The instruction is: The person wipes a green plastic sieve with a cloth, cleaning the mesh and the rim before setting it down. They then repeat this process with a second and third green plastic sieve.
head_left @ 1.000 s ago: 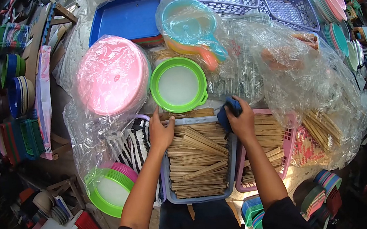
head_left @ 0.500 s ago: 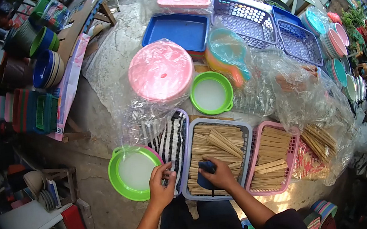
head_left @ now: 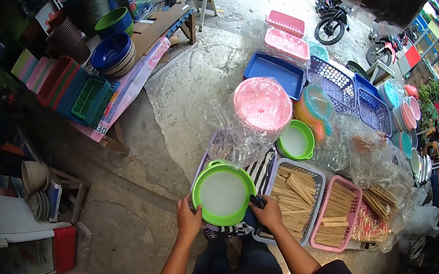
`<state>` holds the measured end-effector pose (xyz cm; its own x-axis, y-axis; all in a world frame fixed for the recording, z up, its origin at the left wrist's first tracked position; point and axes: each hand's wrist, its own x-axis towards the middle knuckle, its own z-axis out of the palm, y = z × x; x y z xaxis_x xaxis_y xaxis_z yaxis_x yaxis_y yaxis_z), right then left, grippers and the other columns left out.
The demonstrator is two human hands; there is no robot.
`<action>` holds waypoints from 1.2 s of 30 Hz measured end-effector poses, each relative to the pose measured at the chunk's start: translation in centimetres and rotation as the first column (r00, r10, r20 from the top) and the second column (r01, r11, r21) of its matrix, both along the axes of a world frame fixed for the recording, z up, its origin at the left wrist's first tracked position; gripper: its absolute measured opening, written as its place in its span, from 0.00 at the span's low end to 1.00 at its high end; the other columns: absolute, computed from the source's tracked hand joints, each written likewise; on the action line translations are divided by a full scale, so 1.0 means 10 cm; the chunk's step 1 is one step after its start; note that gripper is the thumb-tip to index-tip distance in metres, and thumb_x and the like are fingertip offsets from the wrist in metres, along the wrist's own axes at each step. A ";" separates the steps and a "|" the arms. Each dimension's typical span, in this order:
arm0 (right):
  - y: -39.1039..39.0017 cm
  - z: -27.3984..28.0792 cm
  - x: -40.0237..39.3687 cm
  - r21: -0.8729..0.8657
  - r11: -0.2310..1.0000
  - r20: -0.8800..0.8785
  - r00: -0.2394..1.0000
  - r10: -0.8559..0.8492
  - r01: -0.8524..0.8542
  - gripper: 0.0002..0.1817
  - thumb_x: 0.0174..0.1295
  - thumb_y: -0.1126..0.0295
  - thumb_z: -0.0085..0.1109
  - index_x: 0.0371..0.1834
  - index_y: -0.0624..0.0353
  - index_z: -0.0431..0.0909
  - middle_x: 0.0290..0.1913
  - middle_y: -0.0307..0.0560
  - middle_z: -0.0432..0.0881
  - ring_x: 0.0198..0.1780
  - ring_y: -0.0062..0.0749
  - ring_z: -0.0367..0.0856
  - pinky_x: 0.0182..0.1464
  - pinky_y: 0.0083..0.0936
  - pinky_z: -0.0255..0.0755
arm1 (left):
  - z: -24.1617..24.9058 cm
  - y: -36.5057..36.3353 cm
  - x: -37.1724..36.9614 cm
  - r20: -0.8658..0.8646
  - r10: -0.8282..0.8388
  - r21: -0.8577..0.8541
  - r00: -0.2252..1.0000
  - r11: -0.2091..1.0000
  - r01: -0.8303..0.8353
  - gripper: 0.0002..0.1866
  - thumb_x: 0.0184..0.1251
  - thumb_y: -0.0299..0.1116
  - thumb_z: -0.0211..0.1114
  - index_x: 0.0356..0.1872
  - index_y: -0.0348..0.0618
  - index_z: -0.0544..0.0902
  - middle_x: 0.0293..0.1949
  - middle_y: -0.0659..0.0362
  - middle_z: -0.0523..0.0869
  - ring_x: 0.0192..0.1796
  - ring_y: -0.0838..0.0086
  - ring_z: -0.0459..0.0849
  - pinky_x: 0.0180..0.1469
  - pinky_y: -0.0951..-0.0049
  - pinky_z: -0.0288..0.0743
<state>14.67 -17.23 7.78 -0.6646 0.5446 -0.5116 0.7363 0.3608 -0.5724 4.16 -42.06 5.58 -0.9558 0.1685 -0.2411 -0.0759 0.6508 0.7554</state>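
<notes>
A green-rimmed round sieve [head_left: 223,193] with a pale mesh is held up between both hands. My left hand [head_left: 190,217] grips its lower left rim, thumb on top. At the lower right rim, my right hand [head_left: 265,211] is closed round a dark blue object [head_left: 252,216] and touches the sieve; what the object is cannot be made out. Behind the sieve lies black-and-white striped cloth [head_left: 261,171] in a basket. To the right stand a grey basket [head_left: 318,223] and a pink basket [head_left: 355,207], both holding thin wooden sticks.
Beyond are a plastic-wrapped pink tub [head_left: 262,104], a second green sieve [head_left: 295,140], a blue tray [head_left: 276,74] and purple baskets [head_left: 333,82]. Stacked basins [head_left: 113,52] stand on a table at the upper left. A glass-fronted white cabinet [head_left: 14,228] is at lower left.
My left hand has taken hold of the near green sieve, which is now lifted in front of me. My right hand has moved from over the sticks to its rim. The view has turned left.
</notes>
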 end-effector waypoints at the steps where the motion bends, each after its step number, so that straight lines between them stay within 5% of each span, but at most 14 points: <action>1: -0.05 0.04 -0.02 0.039 0.999 -0.016 0.999 -0.029 0.029 0.26 0.54 0.52 0.71 0.51 0.58 0.83 0.43 0.60 0.87 0.47 0.54 0.86 0.50 0.42 0.78 | -0.08 -0.03 -0.01 -0.103 -0.029 -0.023 0.994 0.999 0.027 0.29 0.58 0.24 0.72 0.63 0.40 0.74 0.50 0.51 0.76 0.38 0.69 0.82 0.43 0.70 0.79; 9: -0.06 -0.38 -0.10 0.134 0.982 0.002 0.991 -0.137 0.135 0.27 0.51 0.57 0.75 0.47 0.67 0.82 0.42 0.61 0.87 0.43 0.49 0.87 0.48 0.36 0.78 | -0.20 -0.09 -0.11 -0.001 -0.007 0.102 1.000 0.995 0.007 0.28 0.54 0.27 0.75 0.58 0.38 0.76 0.44 0.53 0.80 0.35 0.67 0.83 0.42 0.67 0.79; 12: -0.05 -0.55 -0.10 0.139 0.978 0.008 0.987 -0.158 0.155 0.23 0.52 0.63 0.75 0.47 0.68 0.83 0.41 0.58 0.88 0.41 0.44 0.87 0.45 0.36 0.79 | -0.25 -0.13 -0.16 0.009 -0.026 0.079 1.000 0.997 0.025 0.26 0.54 0.29 0.75 0.54 0.38 0.76 0.38 0.54 0.82 0.42 0.58 0.84 0.47 0.59 0.78; 14: -0.02 -0.71 -0.05 -0.090 0.949 -0.076 0.948 -0.309 0.302 0.20 0.53 0.68 0.73 0.46 0.69 0.83 0.40 0.53 0.88 0.36 0.37 0.86 0.40 0.34 0.80 | -0.27 -0.15 -0.21 0.051 -0.021 0.056 0.998 0.998 0.019 0.26 0.52 0.32 0.77 0.52 0.39 0.77 0.36 0.54 0.84 0.39 0.63 0.85 0.44 0.63 0.79; 15: -0.02 -0.62 -0.06 -0.116 0.943 -0.042 0.947 -0.319 0.313 0.26 0.51 0.67 0.75 0.52 0.68 0.81 0.47 0.59 0.87 0.46 0.44 0.87 0.49 0.35 0.78 | -0.26 -0.16 -0.24 0.099 -0.042 0.044 0.994 0.998 0.038 0.25 0.53 0.33 0.77 0.51 0.39 0.77 0.38 0.54 0.86 0.42 0.62 0.86 0.45 0.63 0.79; 18: 0.03 -0.76 -0.02 -0.126 0.938 -0.018 0.945 -0.328 0.323 0.25 0.52 0.67 0.74 0.52 0.69 0.81 0.47 0.59 0.87 0.46 0.45 0.87 0.49 0.35 0.78 | -0.26 -0.16 -0.24 0.123 -0.043 0.069 0.992 0.997 0.035 0.25 0.54 0.34 0.76 0.51 0.40 0.77 0.38 0.54 0.86 0.44 0.59 0.86 0.48 0.59 0.78; 19: -0.02 -0.74 -0.01 -0.065 0.947 -0.110 0.941 -0.319 0.314 0.15 0.56 0.73 0.70 0.42 0.72 0.82 0.36 0.51 0.86 0.31 0.35 0.84 0.35 0.34 0.78 | -0.29 -0.15 -0.24 0.139 -0.045 0.096 0.989 0.995 0.032 0.25 0.54 0.34 0.76 0.51 0.40 0.77 0.38 0.54 0.86 0.44 0.59 0.86 0.47 0.60 0.78; 20: 0.00 -0.70 -0.03 -0.113 0.941 -0.049 0.944 -0.327 0.320 0.22 0.53 0.70 0.72 0.51 0.69 0.81 0.45 0.56 0.88 0.43 0.41 0.87 0.48 0.35 0.78 | -0.32 -0.16 -0.24 0.158 -0.034 0.117 0.987 0.993 0.016 0.25 0.53 0.34 0.76 0.51 0.40 0.77 0.38 0.54 0.86 0.44 0.59 0.86 0.47 0.60 0.78; 23: -0.06 -0.53 -0.08 -0.226 0.918 -0.120 0.926 -0.358 0.325 0.15 0.54 0.74 0.70 0.44 0.69 0.83 0.38 0.50 0.87 0.35 0.34 0.85 0.37 0.32 0.78 | -0.29 -0.12 -0.22 0.124 -0.007 0.137 0.992 0.991 -0.011 0.23 0.53 0.32 0.75 0.50 0.39 0.77 0.39 0.52 0.86 0.44 0.56 0.86 0.49 0.59 0.78; 24: 0.00 -0.69 -0.07 -0.142 0.922 -0.120 0.918 -0.378 0.361 0.12 0.54 0.75 0.69 0.40 0.69 0.82 0.36 0.49 0.86 0.33 0.32 0.83 0.35 0.30 0.77 | -0.29 -0.11 -0.21 0.146 -0.002 0.133 0.989 0.991 -0.018 0.23 0.53 0.31 0.74 0.50 0.39 0.76 0.40 0.51 0.86 0.45 0.54 0.85 0.50 0.58 0.78; 28: -0.09 -0.49 -0.13 -0.130 0.949 -0.122 0.945 -0.304 0.289 0.10 0.53 0.75 0.65 0.37 0.69 0.82 0.32 0.45 0.83 0.29 0.29 0.80 0.31 0.32 0.74 | -0.51 -0.05 -0.17 0.024 0.046 0.191 0.999 0.980 -0.050 0.22 0.54 0.30 0.74 0.49 0.39 0.75 0.42 0.50 0.85 0.46 0.56 0.85 0.50 0.59 0.78; 32: -0.07 -0.47 -0.16 -0.111 0.963 -0.039 0.967 -0.252 0.246 0.11 0.54 0.75 0.64 0.39 0.69 0.82 0.33 0.44 0.83 0.28 0.29 0.79 0.31 0.31 0.73 | -0.36 0.02 -0.16 0.077 0.097 0.144 0.992 0.984 -0.107 0.22 0.50 0.25 0.69 0.48 0.39 0.75 0.43 0.45 0.84 0.50 0.49 0.83 0.52 0.55 0.77; 34: 0.01 -0.61 -0.13 -0.126 0.968 -0.183 0.954 -0.240 0.219 0.11 0.55 0.76 0.63 0.40 0.69 0.82 0.33 0.44 0.83 0.28 0.30 0.80 0.32 0.31 0.74 | -0.44 0.09 -0.19 0.064 0.126 0.149 0.990 0.980 -0.134 0.21 0.50 0.25 0.69 0.47 0.39 0.75 0.44 0.45 0.84 0.50 0.48 0.83 0.52 0.54 0.76; 36: -0.02 -0.49 -0.18 -0.133 0.963 -0.035 0.970 -0.241 0.235 0.10 0.55 0.76 0.63 0.40 0.70 0.83 0.34 0.47 0.85 0.30 0.31 0.82 0.34 0.31 0.76 | -0.51 0.08 -0.13 0.063 0.140 0.140 0.988 0.979 -0.148 0.21 0.49 0.25 0.68 0.47 0.39 0.75 0.44 0.44 0.84 0.50 0.48 0.83 0.53 0.54 0.76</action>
<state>12.89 -17.41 2.88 -0.5503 0.6227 -0.5562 0.7613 0.1006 -0.6406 2.82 -41.29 0.48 -0.9592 0.0665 -0.2749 -0.2030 0.5150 0.8328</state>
